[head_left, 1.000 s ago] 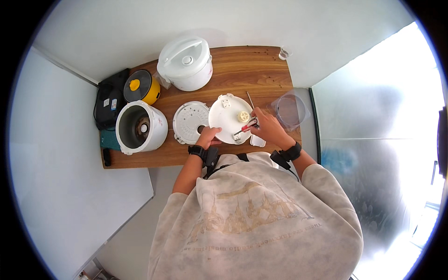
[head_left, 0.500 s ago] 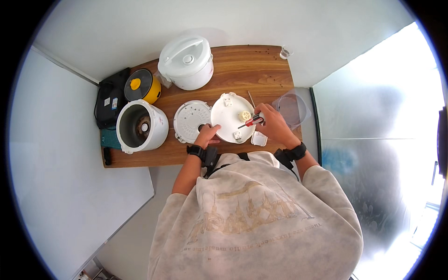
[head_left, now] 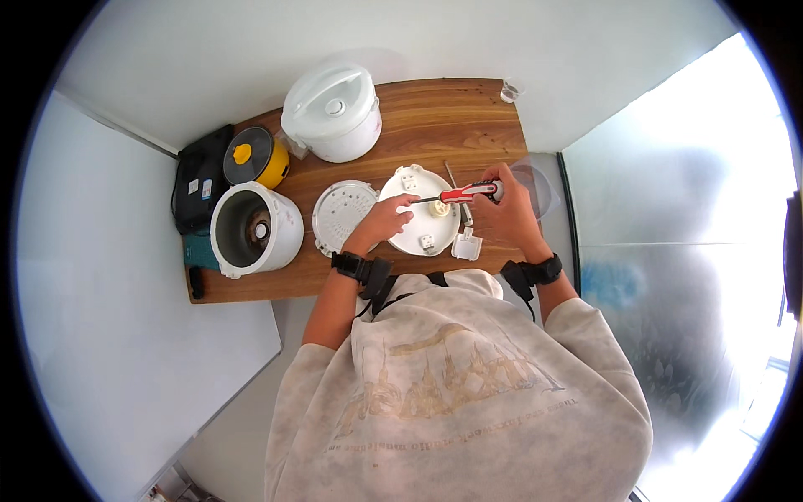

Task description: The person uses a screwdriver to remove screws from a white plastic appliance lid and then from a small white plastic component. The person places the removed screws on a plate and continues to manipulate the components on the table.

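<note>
My right hand [head_left: 507, 209] is closed round the red and white handle of a screwdriver [head_left: 458, 195], held level with its shaft pointing left. At the shaft's tip are the fingertips of my left hand [head_left: 383, 222], seemingly pinched; any small thing between them is too small to make out. Below both hands lies a round white lid [head_left: 416, 227], inner side up, with small white blocks and a cream round fitting [head_left: 439, 209]. A perforated white disc [head_left: 341, 209] lies left of it, partly behind my left hand. A small white box-like part [head_left: 467, 244] sits at the lid's lower right.
An open cooker body [head_left: 288, 230] stands at left, a lidded white cooker [head_left: 347, 125] at the back. Between them sits a yellow pot [head_left: 272, 171] beside a black case [head_left: 191, 188]. A clear container [head_left: 539, 180] is behind my right hand; a small cup [head_left: 509, 92] stands back right.
My right hand has lifted the screwdriver off the lid and turned it level. My left hand has moved from the lid's left edge up to the screwdriver's tip.
</note>
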`<move>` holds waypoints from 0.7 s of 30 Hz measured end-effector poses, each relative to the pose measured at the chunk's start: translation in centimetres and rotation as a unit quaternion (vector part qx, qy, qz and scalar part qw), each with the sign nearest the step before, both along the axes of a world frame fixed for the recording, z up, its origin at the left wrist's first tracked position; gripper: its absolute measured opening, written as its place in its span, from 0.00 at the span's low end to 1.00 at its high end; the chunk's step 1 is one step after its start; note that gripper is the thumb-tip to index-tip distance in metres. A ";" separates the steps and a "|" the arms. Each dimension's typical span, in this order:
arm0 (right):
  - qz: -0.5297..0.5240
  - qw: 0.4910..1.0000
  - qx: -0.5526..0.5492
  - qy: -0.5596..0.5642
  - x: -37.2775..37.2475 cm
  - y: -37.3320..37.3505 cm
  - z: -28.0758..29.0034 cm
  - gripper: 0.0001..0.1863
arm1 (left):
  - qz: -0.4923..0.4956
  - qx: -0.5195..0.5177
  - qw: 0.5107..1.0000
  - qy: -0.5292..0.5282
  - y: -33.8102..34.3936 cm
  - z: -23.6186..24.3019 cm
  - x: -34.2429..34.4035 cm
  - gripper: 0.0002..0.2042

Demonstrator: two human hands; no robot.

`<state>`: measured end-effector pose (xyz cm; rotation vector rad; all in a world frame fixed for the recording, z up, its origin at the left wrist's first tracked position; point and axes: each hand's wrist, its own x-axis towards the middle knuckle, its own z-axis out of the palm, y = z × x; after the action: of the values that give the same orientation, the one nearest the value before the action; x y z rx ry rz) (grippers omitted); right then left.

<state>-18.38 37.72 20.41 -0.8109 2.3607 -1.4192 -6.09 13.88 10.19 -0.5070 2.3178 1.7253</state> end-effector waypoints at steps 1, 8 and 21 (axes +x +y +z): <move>-0.006 1.000 -0.006 0.003 0.1 0.3 0.1 0.15 | -0.018 -0.005 1.000 -0.019 0.1 0.0 -0.2 0.13; -0.034 0.999 -0.033 -0.020 -0.8 1.3 -1.2 0.14 | -0.026 0.061 0.998 -0.023 0.7 -0.3 -1.0 0.12; -0.042 0.999 -0.004 -0.017 -1.5 1.6 -2.6 0.15 | -0.085 -0.021 0.995 -0.056 1.3 -0.3 -1.8 0.12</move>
<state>-19.89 39.33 17.84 -0.6919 2.3910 -1.4645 -7.92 15.20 9.88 -0.3903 2.2514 1.5335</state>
